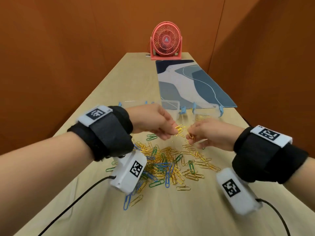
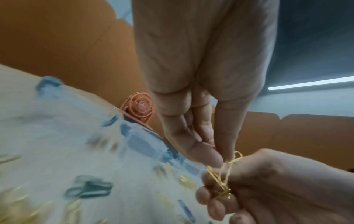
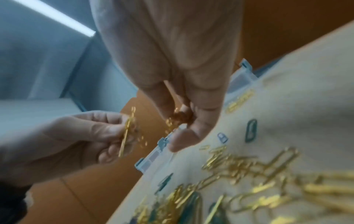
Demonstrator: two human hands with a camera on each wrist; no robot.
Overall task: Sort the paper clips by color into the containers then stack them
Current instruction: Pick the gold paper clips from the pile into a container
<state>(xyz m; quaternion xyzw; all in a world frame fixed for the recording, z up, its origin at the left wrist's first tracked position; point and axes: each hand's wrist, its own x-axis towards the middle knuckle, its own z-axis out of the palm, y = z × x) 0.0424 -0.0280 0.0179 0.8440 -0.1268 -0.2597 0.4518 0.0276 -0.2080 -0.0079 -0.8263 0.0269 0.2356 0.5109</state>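
Your left hand (image 1: 153,121) pinches a small bunch of gold clips (image 1: 179,131) above the bench (image 1: 170,215), and your right hand (image 1: 211,133) pinches more gold clips (image 1: 190,136) just beside them; the two grips almost meet over the far edge of the pile (image 1: 163,166). From the head view the bunches look apart. The left wrist view shows thumb (image 2: 206,156) and forefinger closed on the gold clips (image 2: 228,171), which run straight into the curled fingers (image 2: 214,197) of your right hand, so both grips appear to share a linked string; how many clips it holds cannot be counted. The right wrist view is blurred, showing only a gold strand (image 3: 126,131) in your left hand (image 3: 76,136) and a few clips at your right fingertips (image 3: 184,139).

The pile on the bench mixes gold, green and blue clips, gold by far the most. Beyond your hands stand three clear containers (image 1: 170,106) with blue latches; the right one (image 1: 206,111) already holds gold clips. Behind them lie one blue mat (image 1: 190,82) and one pink fan (image 1: 166,40).
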